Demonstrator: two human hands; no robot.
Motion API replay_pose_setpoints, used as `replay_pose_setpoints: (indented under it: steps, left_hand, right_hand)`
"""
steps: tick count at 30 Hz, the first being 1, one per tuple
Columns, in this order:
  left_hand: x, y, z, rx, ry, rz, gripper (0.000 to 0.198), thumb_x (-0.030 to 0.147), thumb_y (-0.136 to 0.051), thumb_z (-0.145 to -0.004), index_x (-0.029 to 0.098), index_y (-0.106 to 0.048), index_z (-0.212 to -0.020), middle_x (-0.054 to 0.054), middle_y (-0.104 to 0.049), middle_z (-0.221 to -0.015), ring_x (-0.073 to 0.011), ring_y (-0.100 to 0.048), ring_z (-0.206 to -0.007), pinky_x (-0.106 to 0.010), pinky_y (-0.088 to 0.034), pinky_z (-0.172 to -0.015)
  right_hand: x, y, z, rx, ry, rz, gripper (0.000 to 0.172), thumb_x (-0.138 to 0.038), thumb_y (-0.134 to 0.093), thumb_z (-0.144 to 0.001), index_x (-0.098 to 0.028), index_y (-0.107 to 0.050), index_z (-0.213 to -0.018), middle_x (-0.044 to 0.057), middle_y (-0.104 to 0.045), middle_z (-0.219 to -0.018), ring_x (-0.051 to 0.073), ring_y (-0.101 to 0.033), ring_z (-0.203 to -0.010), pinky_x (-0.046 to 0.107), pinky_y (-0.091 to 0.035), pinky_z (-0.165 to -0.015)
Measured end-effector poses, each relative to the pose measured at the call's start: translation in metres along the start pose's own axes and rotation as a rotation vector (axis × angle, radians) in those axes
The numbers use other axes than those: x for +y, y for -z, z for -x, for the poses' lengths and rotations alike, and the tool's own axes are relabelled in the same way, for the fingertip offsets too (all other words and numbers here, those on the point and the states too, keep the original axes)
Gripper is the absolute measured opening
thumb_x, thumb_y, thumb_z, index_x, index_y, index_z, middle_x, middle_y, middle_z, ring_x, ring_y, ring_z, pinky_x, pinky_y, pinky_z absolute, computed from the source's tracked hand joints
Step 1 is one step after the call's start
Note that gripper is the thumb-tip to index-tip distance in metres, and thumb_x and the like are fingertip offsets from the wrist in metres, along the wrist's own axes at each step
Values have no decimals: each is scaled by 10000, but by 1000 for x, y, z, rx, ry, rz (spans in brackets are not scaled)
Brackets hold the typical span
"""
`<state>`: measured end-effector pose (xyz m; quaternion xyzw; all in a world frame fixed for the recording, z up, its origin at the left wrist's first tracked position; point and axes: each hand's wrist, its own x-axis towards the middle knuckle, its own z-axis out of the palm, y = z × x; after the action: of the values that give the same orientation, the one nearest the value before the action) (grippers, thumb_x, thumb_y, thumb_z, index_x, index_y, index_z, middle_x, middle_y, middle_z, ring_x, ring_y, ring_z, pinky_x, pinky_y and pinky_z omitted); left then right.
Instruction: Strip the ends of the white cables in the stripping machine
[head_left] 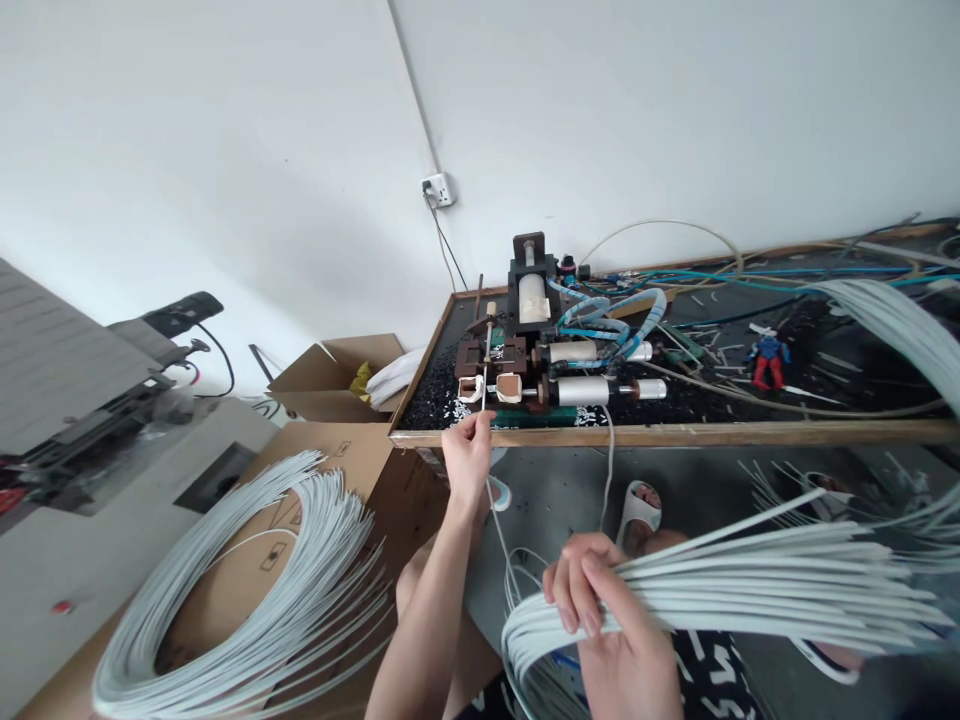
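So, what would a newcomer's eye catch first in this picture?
Probably the big bundle of pale strands in the right hand, at the lower right, and the similar coil on the cardboard at the lower left. Next, the left hand pinching one strand at the near edge of the bench, by the device with cylinders. A small red and blue figure stands out on the bench's dark top at the right.

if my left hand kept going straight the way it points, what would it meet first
Your left hand would probably meet the small, square, white-rimmed brown blocks on the dark metal machine first, though depth is unclear.
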<state>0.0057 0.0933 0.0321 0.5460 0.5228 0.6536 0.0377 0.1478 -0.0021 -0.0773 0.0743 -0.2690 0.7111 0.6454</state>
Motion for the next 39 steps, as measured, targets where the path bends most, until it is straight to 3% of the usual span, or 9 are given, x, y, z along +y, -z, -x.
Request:
replay_pose_setpoints:
  steps: [17,22,31,35,39]
  left_hand:
    - [4,1,-5,-28,48,44,298,379,-594,-766,96,-680,-736,54,-362,-445,-59,-301,-378,-175,-213,-372]
    - [0,1,-6,-43,44,101,295,380,-601,-769,93,-672,-771,60,-374,-461,-53,-313,-373,-168,-221,-370]
    - [-7,1,-11,-145,-19,127,335,429,-578,-853,105,-652,-893,51,-438,-466,-73,-385,-384,-171,-309,-407]
    - [-5,7,6,-138,-75,75,324,436,-569,-903,122,-644,-931,57,-435,-473,-77,-396,-406,-167,-325,-434]
    - [1,18,48,-99,-194,-21,277,384,-525,-970,144,-656,-928,54,-424,-499,-86,-398,-444,-178,-356,-471]
  right_hand:
    - [-2,-1,1,33,7,-16,218,-317,-595,-923,-195,-629,-745,-38,-349,-526,105,-380,-524,290,-381,-642]
    - [-2,5,1,-20,-8,-5,205,-307,-548,-945,-198,-655,-808,-40,-326,-532,105,-367,-534,285,-367,-650]
    - [-9,17,8,-1,19,-10,227,-244,-519,-937,-205,-595,-727,-34,-348,-543,121,-352,-538,320,-353,-691]
    - [-9,18,8,-6,8,1,220,-245,-544,-929,-200,-584,-717,-38,-343,-546,117,-359,-539,307,-350,-672]
    - [-4,14,7,-8,-31,-16,202,-247,-558,-908,-195,-580,-714,-47,-332,-523,109,-349,-519,291,-347,-654]
